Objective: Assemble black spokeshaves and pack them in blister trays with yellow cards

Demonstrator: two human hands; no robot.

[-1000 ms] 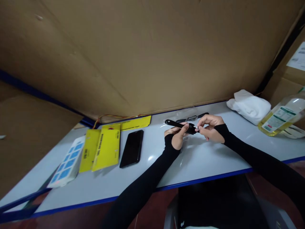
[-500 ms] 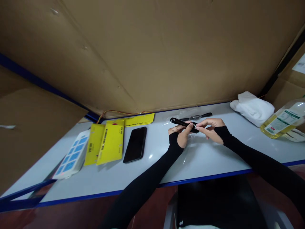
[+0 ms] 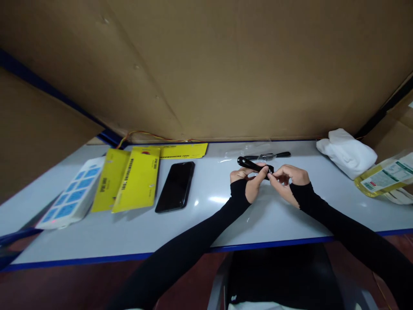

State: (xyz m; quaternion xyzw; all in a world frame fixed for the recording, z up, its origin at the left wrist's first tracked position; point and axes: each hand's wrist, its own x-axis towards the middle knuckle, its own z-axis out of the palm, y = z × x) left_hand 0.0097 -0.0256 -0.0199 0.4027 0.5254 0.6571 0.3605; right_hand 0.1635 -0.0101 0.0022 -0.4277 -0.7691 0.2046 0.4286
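The tool (image 3: 251,163) was held over the table (image 3: 193,232), its handle pointing left and its head between the two hands. A slip appeared the chief hazard: the left hand (image 3: 253,186) clasped the tool near its head, so uneven pressure from the right hand (image 3: 292,178) might have twisted it loose. The forearms converged from the near edge, the hands facing each other. The left fingers gripped the tool; the right thumb and forefinger were closed on its head, any small part between them indistinguishable.
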